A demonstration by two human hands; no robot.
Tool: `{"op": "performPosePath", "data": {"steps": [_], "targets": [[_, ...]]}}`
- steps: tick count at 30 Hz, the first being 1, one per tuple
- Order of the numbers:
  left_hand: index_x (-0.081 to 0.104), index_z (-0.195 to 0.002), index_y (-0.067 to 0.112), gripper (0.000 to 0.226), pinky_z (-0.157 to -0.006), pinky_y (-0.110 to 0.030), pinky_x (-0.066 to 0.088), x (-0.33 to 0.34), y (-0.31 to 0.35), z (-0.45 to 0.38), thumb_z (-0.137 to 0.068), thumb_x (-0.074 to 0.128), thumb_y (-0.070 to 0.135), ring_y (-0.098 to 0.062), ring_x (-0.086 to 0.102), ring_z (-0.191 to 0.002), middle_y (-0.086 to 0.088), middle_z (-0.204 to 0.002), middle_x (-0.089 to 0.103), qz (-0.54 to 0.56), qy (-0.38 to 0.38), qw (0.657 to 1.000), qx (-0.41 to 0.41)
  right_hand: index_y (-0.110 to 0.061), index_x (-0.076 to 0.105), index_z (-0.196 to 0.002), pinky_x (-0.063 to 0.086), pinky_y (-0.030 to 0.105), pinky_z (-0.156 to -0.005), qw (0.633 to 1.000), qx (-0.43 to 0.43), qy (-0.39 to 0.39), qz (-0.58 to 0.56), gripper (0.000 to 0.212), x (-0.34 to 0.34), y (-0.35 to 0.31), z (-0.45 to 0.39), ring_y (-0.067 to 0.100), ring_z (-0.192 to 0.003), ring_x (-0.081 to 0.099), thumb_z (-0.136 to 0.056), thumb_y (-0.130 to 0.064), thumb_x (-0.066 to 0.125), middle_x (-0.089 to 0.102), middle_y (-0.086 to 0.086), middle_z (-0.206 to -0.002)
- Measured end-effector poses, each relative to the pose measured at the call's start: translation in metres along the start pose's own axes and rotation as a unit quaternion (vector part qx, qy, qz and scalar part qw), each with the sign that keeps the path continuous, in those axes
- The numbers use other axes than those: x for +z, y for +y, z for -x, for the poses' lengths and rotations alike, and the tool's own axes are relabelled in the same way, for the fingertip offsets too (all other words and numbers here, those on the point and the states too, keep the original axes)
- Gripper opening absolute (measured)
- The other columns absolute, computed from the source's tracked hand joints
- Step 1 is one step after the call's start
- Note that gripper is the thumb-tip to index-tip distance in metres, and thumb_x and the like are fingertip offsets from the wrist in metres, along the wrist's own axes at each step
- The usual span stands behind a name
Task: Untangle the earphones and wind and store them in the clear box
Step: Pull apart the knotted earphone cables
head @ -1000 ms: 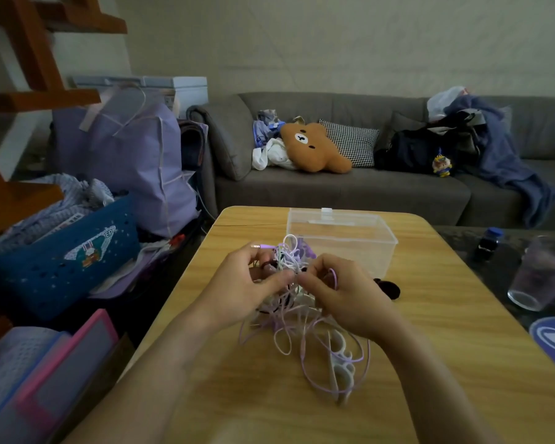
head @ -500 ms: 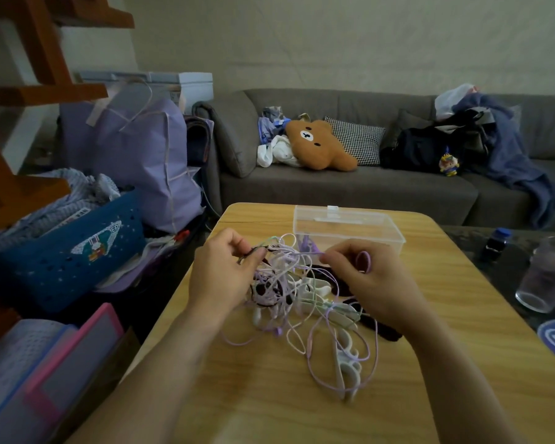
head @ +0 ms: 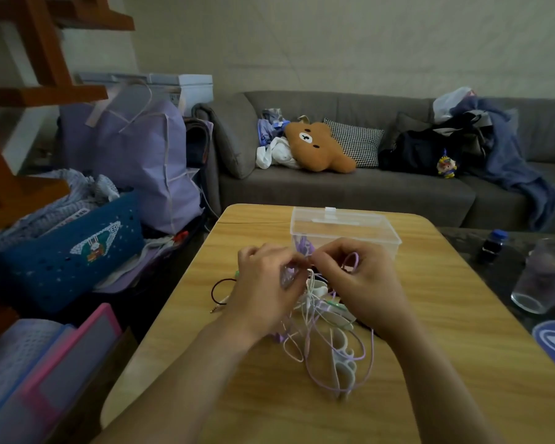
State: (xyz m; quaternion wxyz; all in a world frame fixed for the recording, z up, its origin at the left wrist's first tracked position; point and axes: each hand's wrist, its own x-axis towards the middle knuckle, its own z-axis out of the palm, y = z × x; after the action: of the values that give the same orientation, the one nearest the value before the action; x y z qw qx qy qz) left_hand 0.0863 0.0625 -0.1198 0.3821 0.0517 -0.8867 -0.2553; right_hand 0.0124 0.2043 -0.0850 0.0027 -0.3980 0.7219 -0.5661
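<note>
Head view: at centre frame, over a wooden table (head: 237,363), a person's left hand (head: 263,290) and right hand (head: 362,283) meet, fingers curled and pinching cords at the top of a tangle of earphones (head: 321,334). Lilac and white loops hang down from the hands onto the table, toward lower centre. Just behind the hands stands the clear box (head: 343,229), lid shut, something purple inside. The cords look light, thin and limp, likely to snag; a plug or earbud end seems the best place to take hold.
</note>
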Motion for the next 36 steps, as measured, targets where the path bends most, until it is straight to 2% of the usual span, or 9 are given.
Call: {"op": "performPosePath", "data": {"steps": [3,7,11,16,21,26,29,33,36], "targets": [[0.07,-0.087,0.036,0.013,-0.095,-0.042,0.04,0.002,-0.01,-0.001,-0.085,0.077,0.025,0.015,0.052,-0.095,0.025,-0.081,0.061,0.005,-0.028,0.999,-0.036,-0.012,0.068,-0.072,0.047,0.017,-0.05,0.995,0.01,0.072,-0.067,0.018,-0.007,-0.004,-0.002,0.006,-0.054,0.057,-0.089,-0.005,0.066,0.066,-0.002,-0.062],[0.071,-0.085,0.034,0.004,-0.091,-0.053,0.048,0.0,-0.027,-0.002,-0.082,0.069,0.033,-0.006,0.065,-0.096,0.018,-0.091,0.071,0.02,-0.051,0.996,-0.066,-0.004,0.062,-0.075,0.027,0.022,-0.043,0.953,0.079,0.176,-0.232,0.015,-0.031,0.002,-0.008,0.009,-0.044,0.035,-0.089,-0.005,0.06,0.044,-0.006,-0.049],[0.069,-0.107,0.034,0.021,-0.103,-0.043,0.039,-0.008,-0.028,-0.004,-0.088,0.067,0.043,-0.006,0.056,-0.106,0.02,-0.104,0.063,-0.034,-0.058,0.994,-0.088,-0.013,0.069,-0.078,0.035,0.027,-0.051,0.973,0.147,0.173,-0.033,0.017,-0.043,0.022,-0.007,0.012,-0.052,0.044,-0.093,-0.015,0.062,0.054,-0.004,-0.059],[0.054,-0.121,0.043,0.035,-0.09,-0.035,0.023,-0.014,-0.027,-0.002,-0.089,0.061,0.054,-0.008,0.048,-0.112,0.021,-0.105,0.05,-0.158,-0.179,0.963,-0.121,-0.017,0.067,-0.073,0.035,0.023,-0.049,0.951,0.189,0.146,0.196,0.02,-0.057,0.041,-0.005,0.013,-0.057,0.053,-0.093,-0.015,0.064,0.062,0.002,-0.066],[0.051,-0.13,0.045,0.037,-0.108,-0.043,0.02,-0.017,-0.025,-0.001,-0.094,0.058,0.044,-0.012,0.045,-0.123,0.015,-0.119,0.052,-0.222,-0.214,0.944,-0.12,-0.013,0.072,-0.085,0.039,0.025,-0.051,0.925,0.253,0.127,0.251,0.013,-0.075,0.05,0.0,0.014,-0.062,0.053,-0.095,-0.018,0.065,0.061,-0.001,-0.071],[0.053,-0.13,0.043,0.053,-0.112,-0.042,0.015,-0.013,-0.017,-0.002,-0.09,0.062,0.01,-0.01,0.039,-0.128,0.015,-0.127,0.05,-0.223,-0.189,0.953,-0.079,-0.012,0.074,-0.097,0.04,0.027,-0.053,0.902,0.318,0.103,0.275,0.011,-0.096,0.057,0.005,0.015,-0.07,0.055,-0.091,-0.02,0.071,0.065,0.008,-0.095],[0.059,-0.125,0.038,0.052,-0.114,-0.041,0.012,-0.011,-0.007,-0.003,-0.087,0.063,0.003,-0.008,0.038,-0.131,0.016,-0.129,0.054,-0.216,-0.198,0.955,-0.048,-0.01,0.07,-0.111,0.048,0.033,-0.067,0.881,0.357,0.125,0.284,0.025,-0.109,0.06,0.01,0.024,-0.086,0.061,-0.09,-0.022,0.073,0.066,0.01,-0.102],[0.069,-0.112,0.03,0.031,-0.114,-0.037,0.024,-0.003,0.015,0.002,-0.093,0.058,0.007,-0.005,0.049,-0.118,0.016,-0.112,0.063,-0.13,-0.125,0.983,0.037,-0.015,0.061,-0.127,0.051,0.047,-0.092,0.877,0.241,0.207,0.361,0.044,-0.108,0.056,0.019,0.03,-0.112,0.058,-0.086,-0.025,0.075,0.06,0.01,-0.121],[0.071,-0.104,0.023,0.016,-0.098,-0.03,0.045,0.008,0.04,0.012,-0.095,0.058,0.02,-0.001,0.056,-0.099,0.012,-0.1,0.068,0.015,-0.159,0.985,0.073,-0.024,0.07,-0.107,0.051,0.022,-0.079,0.955,0.118,0.094,0.254,0.028,-0.089,0.039,0.021,0.009,-0.096,0.063,-0.088,-0.004,0.067,0.066,-0.008,-0.103]]}}
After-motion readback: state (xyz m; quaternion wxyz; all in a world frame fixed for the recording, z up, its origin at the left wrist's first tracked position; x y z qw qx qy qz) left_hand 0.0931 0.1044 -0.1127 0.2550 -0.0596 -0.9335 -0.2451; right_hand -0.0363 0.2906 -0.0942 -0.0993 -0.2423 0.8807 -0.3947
